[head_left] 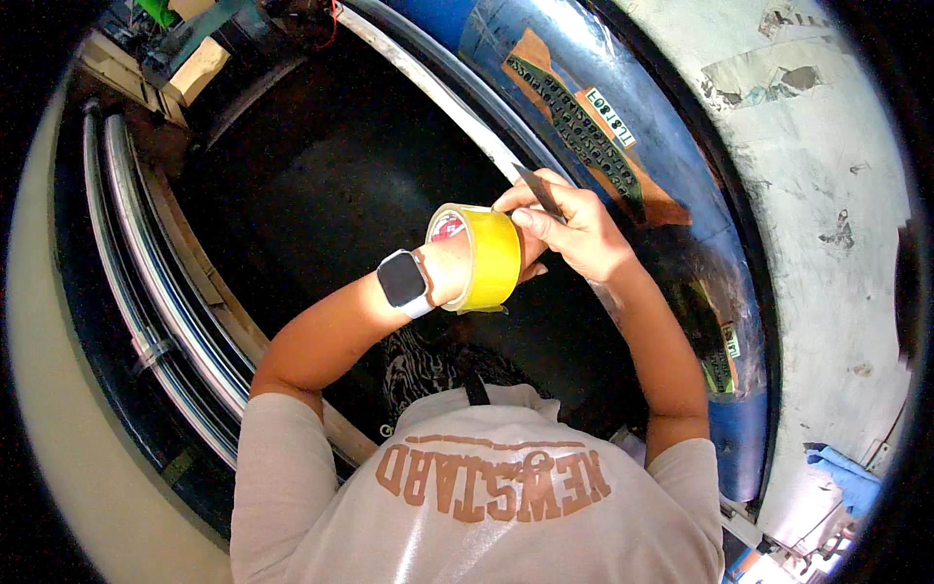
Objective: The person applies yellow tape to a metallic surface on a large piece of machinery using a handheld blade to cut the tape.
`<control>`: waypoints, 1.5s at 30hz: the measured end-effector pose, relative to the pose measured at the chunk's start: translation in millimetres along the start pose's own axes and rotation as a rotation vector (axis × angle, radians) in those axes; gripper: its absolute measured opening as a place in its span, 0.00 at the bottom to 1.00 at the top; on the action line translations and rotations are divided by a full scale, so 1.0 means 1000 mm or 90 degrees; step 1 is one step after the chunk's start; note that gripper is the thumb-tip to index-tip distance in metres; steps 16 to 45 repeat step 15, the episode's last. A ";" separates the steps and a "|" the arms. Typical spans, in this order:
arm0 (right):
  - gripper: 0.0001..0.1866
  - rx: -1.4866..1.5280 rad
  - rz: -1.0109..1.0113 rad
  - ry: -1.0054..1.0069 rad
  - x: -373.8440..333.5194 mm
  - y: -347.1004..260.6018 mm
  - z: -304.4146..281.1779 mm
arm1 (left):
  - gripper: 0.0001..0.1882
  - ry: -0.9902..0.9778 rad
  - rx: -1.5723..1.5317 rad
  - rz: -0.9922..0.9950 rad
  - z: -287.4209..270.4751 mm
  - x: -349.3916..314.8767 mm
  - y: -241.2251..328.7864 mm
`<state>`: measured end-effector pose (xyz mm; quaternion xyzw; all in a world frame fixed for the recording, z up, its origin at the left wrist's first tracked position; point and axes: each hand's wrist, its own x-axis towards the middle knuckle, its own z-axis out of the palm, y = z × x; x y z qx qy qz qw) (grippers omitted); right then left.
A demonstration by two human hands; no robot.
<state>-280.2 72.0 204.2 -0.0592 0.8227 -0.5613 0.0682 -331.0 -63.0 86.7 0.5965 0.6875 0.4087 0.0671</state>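
A wide roll of yellow tape (496,261) sits around my left hand (532,255), which passes through its core. Most of that hand is hidden behind the tape; a few bent fingertips show past its right side. Between the thumb and fingers of my right hand (579,229) is a thin, dark, pointed strip (538,192), perhaps a blade. Those right fingertips touch the upper edge of the tape roll. On my left wrist is a watch (402,279) with a dark square face and pale band.
A large curved blue surface (715,238) with labels and tan paper patches rises at the right, beside a scuffed pale panel (817,195). Metal rails (161,258) run along the left. A blue cloth (844,479) hangs at the lower right. Dark floor (341,175) lies between.
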 end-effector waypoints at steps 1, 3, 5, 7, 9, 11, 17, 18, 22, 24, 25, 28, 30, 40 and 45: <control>0.11 0.018 0.028 0.000 0.002 -0.003 0.000 | 0.08 0.028 -0.028 -0.014 0.001 -0.002 -0.002; 0.10 0.024 0.039 -0.002 0.003 -0.005 -0.001 | 0.08 0.043 -0.042 0.001 -0.005 -0.001 -0.002; 0.11 0.025 0.042 -0.006 -0.001 -0.009 0.000 | 0.08 0.006 -0.173 -0.007 -0.023 0.002 0.004; 0.13 0.011 0.035 -0.008 -0.018 -0.021 0.005 | 0.09 -0.055 -0.325 0.024 -0.043 0.004 0.005; 0.20 0.177 -0.024 -0.004 -0.025 -0.014 0.026 | 0.17 -0.032 -0.354 0.080 -0.025 -0.002 -0.012; 0.20 -0.103 -0.070 -0.012 -0.029 0.000 0.033 | 0.16 -0.104 -0.398 0.025 -0.036 0.002 -0.010; 0.14 -0.233 -0.093 0.020 -0.024 0.007 0.046 | 0.25 -0.149 -0.429 -0.001 -0.010 -0.013 -0.046; 0.14 -0.233 -0.093 0.020 -0.024 0.007 0.046 | 0.25 -0.149 -0.429 -0.001 -0.010 -0.013 -0.046; 0.14 -0.233 -0.093 0.020 -0.024 0.007 0.046 | 0.25 -0.149 -0.429 -0.001 -0.010 -0.013 -0.046; 0.14 -0.233 -0.093 0.020 -0.024 0.007 0.046 | 0.25 -0.149 -0.429 -0.001 -0.010 -0.013 -0.046; 0.14 -0.233 -0.093 0.020 -0.024 0.007 0.046 | 0.25 -0.149 -0.429 -0.001 -0.010 -0.013 -0.046; 0.14 -0.233 -0.093 0.020 -0.024 0.007 0.046 | 0.25 -0.149 -0.429 -0.001 -0.010 -0.013 -0.046; 0.14 -0.233 -0.093 0.020 -0.024 0.007 0.046 | 0.25 -0.149 -0.429 -0.001 -0.010 -0.013 -0.046; 0.14 -0.233 -0.093 0.020 -0.024 0.007 0.046 | 0.25 -0.149 -0.429 -0.001 -0.010 -0.013 -0.046; 0.14 -0.233 -0.093 0.020 -0.024 0.007 0.046 | 0.25 -0.149 -0.429 -0.001 -0.010 -0.013 -0.046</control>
